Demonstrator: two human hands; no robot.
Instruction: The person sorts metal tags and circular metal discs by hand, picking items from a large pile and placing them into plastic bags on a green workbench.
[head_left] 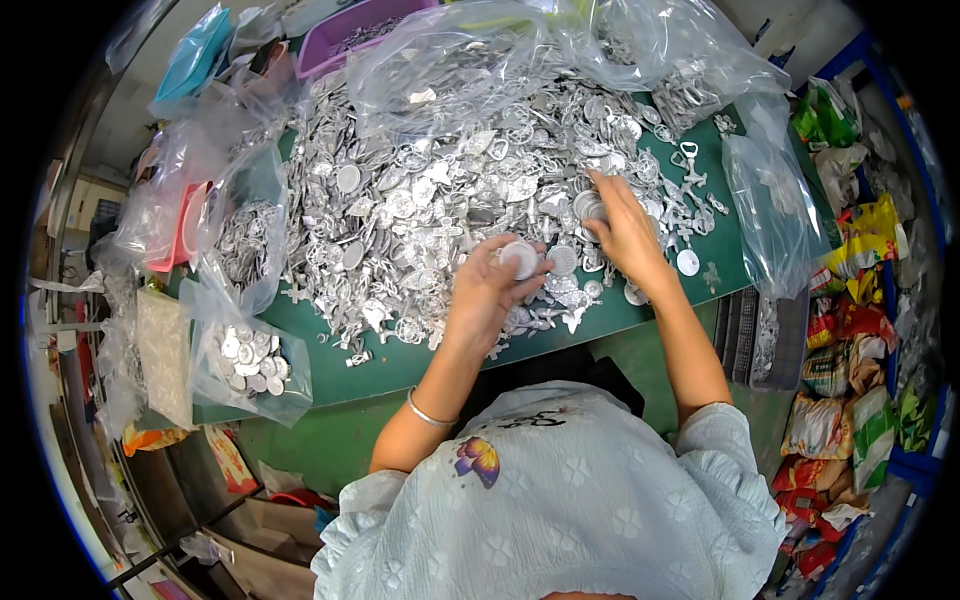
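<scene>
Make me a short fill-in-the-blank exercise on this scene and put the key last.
1. The disc held in the left hand is ____ in shape.
2. The bracelet circles the person's ____ forearm.
3. The tub at the far edge, beyond the metal pile, is coloured ____.
4. Where it shows around the metal pile, the tabletop is coloured ____.

Missing words: round; left; purple; green

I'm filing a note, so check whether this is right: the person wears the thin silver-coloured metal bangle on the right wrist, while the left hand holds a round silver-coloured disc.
The side is wrong: the head view shows the thin silver-coloured metal bangle on the left wrist, not the right. The rest stands: the left hand holds a round silver-coloured disc.
</scene>
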